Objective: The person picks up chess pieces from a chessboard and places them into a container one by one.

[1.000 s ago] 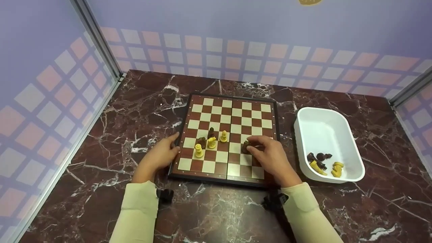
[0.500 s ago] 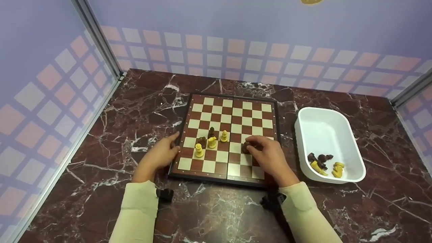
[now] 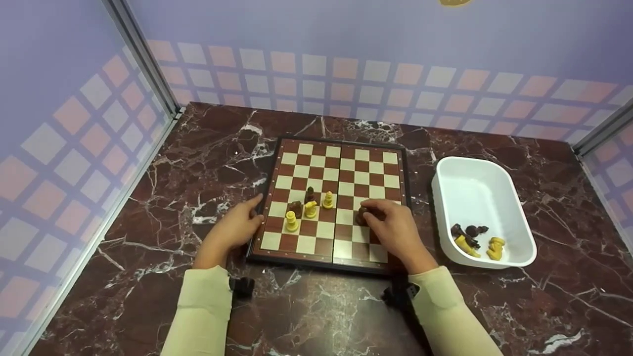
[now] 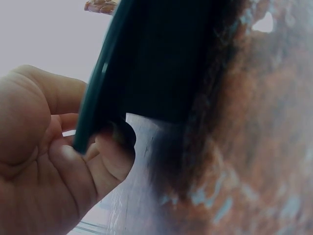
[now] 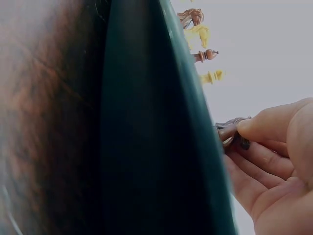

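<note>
Left hand [image 3: 232, 223]: holds the left edge of the chessboard [image 3: 331, 174], thumb over the rim and fingers against the side. Right hand [image 3: 393, 225]: pinches a dark chess piece [image 3: 361, 215] between thumb and fingers over the board's right half, toward the near side; it appears to be a knight, though the fingers cover much of it. The hands are apart, one at each side of the board.

Five further pieces stand upright on the left half. A flat-topped yellow piece [image 3: 292, 221] is nearest the person. Just behind it are a brown knight [image 3: 295, 208] and a yellow knight [image 3: 310, 210], side by side. Beyond these stand a slim dark piece [image 3: 310, 194] and, to its right, a tall yellow piece [image 3: 328, 200].

The board lies open on a dark red, marbled tabletop [image 3: 212, 163]. To its right, apart from it, sits a white box [image 3: 477, 190]. Dark pieces [image 3: 465, 235] and two yellow pieces [image 3: 495, 248] lie in its near end. Lilac walls [image 3: 326, 24] with pink and white squares enclose the tabletop.
</note>
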Demonstrator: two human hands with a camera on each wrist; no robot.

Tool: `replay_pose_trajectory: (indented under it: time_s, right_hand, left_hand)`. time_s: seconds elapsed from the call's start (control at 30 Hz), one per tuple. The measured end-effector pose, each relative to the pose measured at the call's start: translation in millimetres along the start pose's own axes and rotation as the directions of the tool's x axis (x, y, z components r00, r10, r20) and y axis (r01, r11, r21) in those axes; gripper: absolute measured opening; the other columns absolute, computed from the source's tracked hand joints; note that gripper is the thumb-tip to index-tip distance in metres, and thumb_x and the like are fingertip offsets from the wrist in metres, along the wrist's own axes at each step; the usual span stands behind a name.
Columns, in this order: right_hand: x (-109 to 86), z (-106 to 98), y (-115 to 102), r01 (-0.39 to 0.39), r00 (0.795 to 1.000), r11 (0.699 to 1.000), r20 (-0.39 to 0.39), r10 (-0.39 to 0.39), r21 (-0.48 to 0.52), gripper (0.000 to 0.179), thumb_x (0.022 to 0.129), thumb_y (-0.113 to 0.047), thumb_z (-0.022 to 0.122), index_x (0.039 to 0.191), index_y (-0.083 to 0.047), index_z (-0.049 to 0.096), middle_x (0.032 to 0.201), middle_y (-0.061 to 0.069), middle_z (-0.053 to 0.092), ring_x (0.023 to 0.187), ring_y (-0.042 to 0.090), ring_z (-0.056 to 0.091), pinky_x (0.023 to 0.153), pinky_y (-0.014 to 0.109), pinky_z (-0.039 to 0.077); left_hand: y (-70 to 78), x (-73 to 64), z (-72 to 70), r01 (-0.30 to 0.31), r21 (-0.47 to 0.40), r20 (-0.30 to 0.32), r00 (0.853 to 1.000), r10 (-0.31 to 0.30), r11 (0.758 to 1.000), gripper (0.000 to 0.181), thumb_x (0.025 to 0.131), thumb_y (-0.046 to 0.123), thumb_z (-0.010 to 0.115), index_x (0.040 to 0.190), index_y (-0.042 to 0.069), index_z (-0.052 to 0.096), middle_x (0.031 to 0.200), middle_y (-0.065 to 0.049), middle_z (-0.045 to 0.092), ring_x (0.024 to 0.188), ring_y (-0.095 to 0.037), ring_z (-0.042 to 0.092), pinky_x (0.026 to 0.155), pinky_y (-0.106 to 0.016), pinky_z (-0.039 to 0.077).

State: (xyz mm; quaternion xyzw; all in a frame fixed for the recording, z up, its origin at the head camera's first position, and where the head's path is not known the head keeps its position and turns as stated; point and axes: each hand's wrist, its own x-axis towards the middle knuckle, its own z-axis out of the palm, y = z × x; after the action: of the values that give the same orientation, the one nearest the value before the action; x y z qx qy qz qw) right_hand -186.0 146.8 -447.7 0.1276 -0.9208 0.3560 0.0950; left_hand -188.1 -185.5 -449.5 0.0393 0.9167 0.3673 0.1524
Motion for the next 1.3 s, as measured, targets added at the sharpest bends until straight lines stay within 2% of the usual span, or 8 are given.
replay_pose_trajectory:
  time_s: [0.17, 0.4, 0.7, 1.03, 1.17, 1.3]
  right_hand:
    - [0.3, -3, -1, 0.001, 1.000, 1.000, -0.020, -0.001, 0.001, 0.021, 0.082, -0.016, 0.064, 0.103, -0.017, 0.069, 0.101, 0.002, 0.069, 0.093, 0.017, 0.064, 0.083, 0.034, 0.050]
    - [1.4, -11, -1, -0.046, 0.998, 0.995, -0.047, 0.050, 0.092, 0.019, 0.082, -0.017, 0.065, 0.101, -0.018, 0.069, 0.097, -0.001, 0.068, 0.085, 0.011, 0.063, 0.077, 0.030, 0.050]
    - [1.7, -19, 1, 0.020, 0.998, 0.996, -0.059, -0.015, 0.082, 0.021, 0.083, -0.014, 0.064, 0.103, -0.016, 0.069, 0.096, 0.000, 0.069, 0.084, 0.010, 0.064, 0.074, 0.027, 0.052]
    - [2.5, -28, 1, 0.024, 0.996, 0.989, -0.086, -0.011, 0.146, 0.021, 0.082, -0.009, 0.063, 0.102, -0.011, 0.068, 0.095, 0.004, 0.069, 0.084, 0.013, 0.065, 0.073, 0.025, 0.053]
    - [2.7, -31, 1, 0.001, 0.996, 0.990, -0.093, 0.012, 0.138, 0.021, 0.083, -0.011, 0.063, 0.103, -0.014, 0.068, 0.095, 0.002, 0.069, 0.084, 0.011, 0.065, 0.074, 0.026, 0.052]
    - [3.0, -35, 2, -0.026, 0.995, 0.984, -0.087, 0.042, 0.177, 0.021, 0.083, -0.011, 0.063, 0.103, -0.013, 0.068, 0.096, 0.002, 0.068, 0.085, 0.011, 0.064, 0.075, 0.024, 0.051]
  left_hand:
    - [-0.4, 1.0, 0.3, -0.014, 0.010, -0.001, 1.000, 0.014, 1.000, 0.056, 0.094, 0.016, 0.044, 0.145, 0.011, 0.022, 0.067, -0.001, 0.045, 0.049, -0.011, 0.039, 0.048, -0.027, 0.038]
    - [0.2, 3.4, -0.3, -0.024, 0.017, -0.022, 0.999, 0.025, 1.000, 0.057, 0.093, 0.015, 0.046, 0.145, 0.008, 0.023, 0.063, 0.001, 0.042, 0.047, -0.010, 0.037, 0.046, -0.026, 0.036]
    - [0.2, 1.9, 0.9, -0.013, 0.003, -0.022, 1.000, 0.013, 1.000, 0.058, 0.092, 0.015, 0.046, 0.145, 0.008, 0.023, 0.064, 0.001, 0.042, 0.048, -0.010, 0.039, 0.047, -0.026, 0.039]
    - [0.6, -0.8, 0.0, 0.011, 0.026, -0.013, 1.000, -0.010, 1.000, 0.056, 0.094, 0.018, 0.046, 0.145, 0.015, 0.024, 0.066, -0.001, 0.046, 0.049, -0.012, 0.041, 0.048, -0.028, 0.040]
    - [0.2, 0.7, 0.2, -0.013, 0.030, -0.022, 1.000, 0.014, 0.999, 0.056, 0.093, 0.017, 0.046, 0.145, 0.011, 0.024, 0.064, 0.000, 0.044, 0.048, -0.011, 0.039, 0.048, -0.027, 0.039]
    - [0.0, 2.5, -0.1, -0.040, 0.026, -0.031, 0.999, 0.041, 0.999, 0.057, 0.092, 0.015, 0.046, 0.144, 0.007, 0.025, 0.062, 0.001, 0.042, 0.047, -0.010, 0.037, 0.047, -0.027, 0.037]
